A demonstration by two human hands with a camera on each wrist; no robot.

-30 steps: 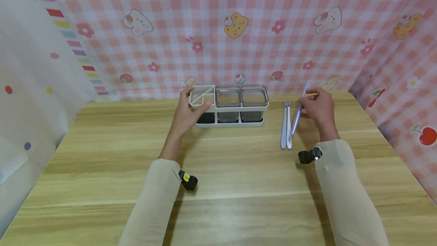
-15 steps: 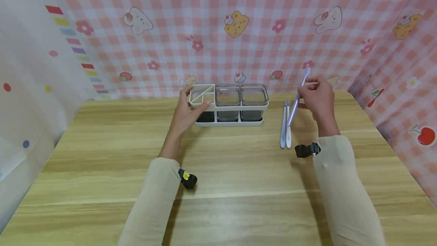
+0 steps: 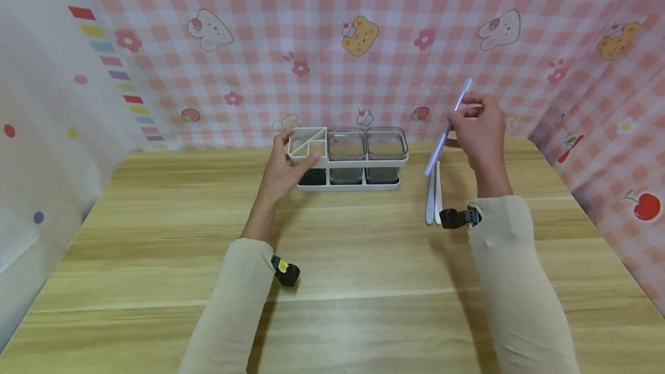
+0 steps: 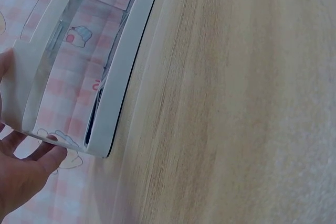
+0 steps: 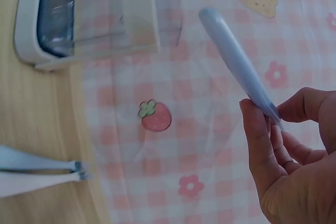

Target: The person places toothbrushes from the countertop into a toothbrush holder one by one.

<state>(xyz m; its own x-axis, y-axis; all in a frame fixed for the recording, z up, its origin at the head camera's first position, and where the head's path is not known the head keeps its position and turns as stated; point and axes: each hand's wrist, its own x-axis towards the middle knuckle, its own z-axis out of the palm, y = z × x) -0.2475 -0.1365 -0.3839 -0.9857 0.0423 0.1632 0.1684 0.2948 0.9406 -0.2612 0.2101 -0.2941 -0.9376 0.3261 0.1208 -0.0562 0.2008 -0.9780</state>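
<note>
My right hand (image 3: 482, 134) pinches a light purple toothbrush (image 3: 439, 152) between thumb and fingers, raised off the table and slanted. In the right wrist view the handle (image 5: 231, 53) of this toothbrush points up and left, towards the holder. Below it a blue-grey toothbrush (image 3: 430, 204) and a whitish toothbrush (image 3: 439, 192) lie side by side on the table. My left hand (image 3: 280, 180) grips the left end of a white toothbrush holder (image 3: 358, 164), thumb in front and fingers behind. Two clear cups (image 3: 347, 175) stand in the holder beside its divided section (image 3: 317, 150).
The holder stands near the back of the wood-grain table (image 3: 332, 281), just before a pink checked cloth (image 3: 322, 45). More patterned cloth hangs along the left and right sides. A small black camera is strapped to each wrist.
My right hand has lifted the purple toothbrush up off the table and shifted it slightly left. The left hand keeps its grip on the holder, which has not moved.
</note>
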